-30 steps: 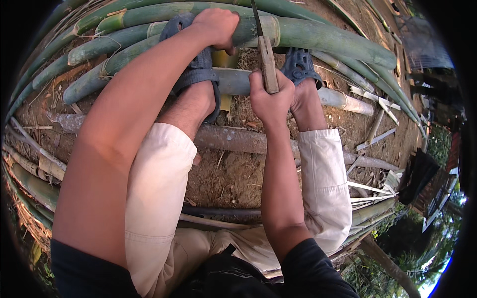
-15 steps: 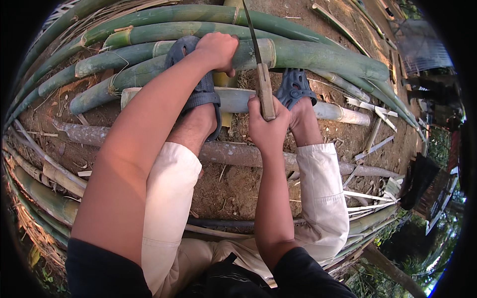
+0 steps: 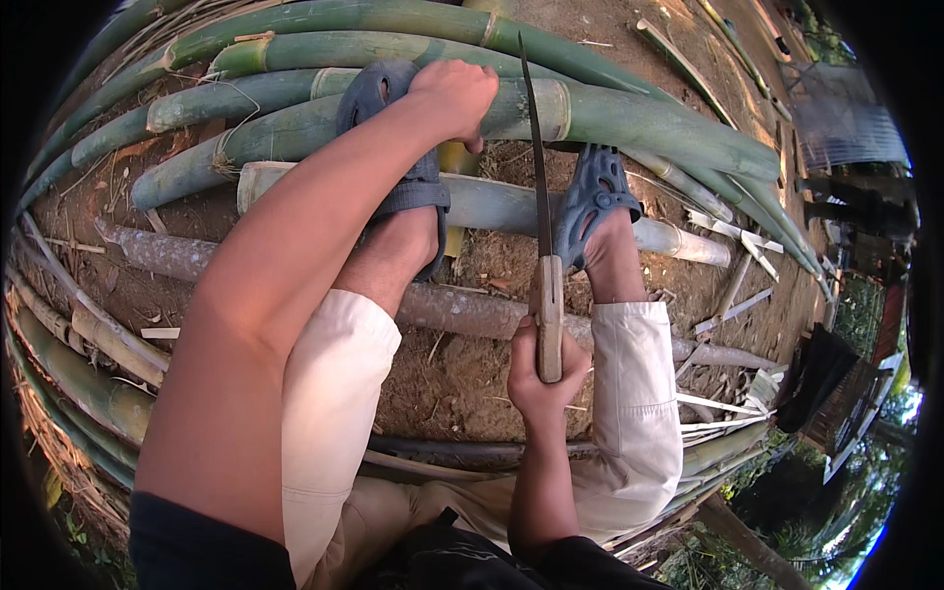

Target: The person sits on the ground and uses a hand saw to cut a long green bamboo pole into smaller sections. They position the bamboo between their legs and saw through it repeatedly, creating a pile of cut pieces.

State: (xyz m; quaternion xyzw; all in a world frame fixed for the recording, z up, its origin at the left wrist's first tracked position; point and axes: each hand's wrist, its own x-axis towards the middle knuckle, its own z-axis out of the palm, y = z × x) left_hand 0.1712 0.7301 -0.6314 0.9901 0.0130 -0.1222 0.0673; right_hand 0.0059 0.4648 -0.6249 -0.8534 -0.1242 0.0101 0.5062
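The right hand is closing its grip around the wooden handle of a long knife, blade pointing to 12 o'clock, tip reaching the thick green bamboo pole lying across the top of the view, while the left hand is closing its grip over that same pole at about 11 o'clock from the knife. The pole is looking heavy, stiff, smooth and likely slippery on its round skin, so gripping beside a node ring seems safest. Both sandalled feet are bracing on a paler bamboo length on the dirt ground.
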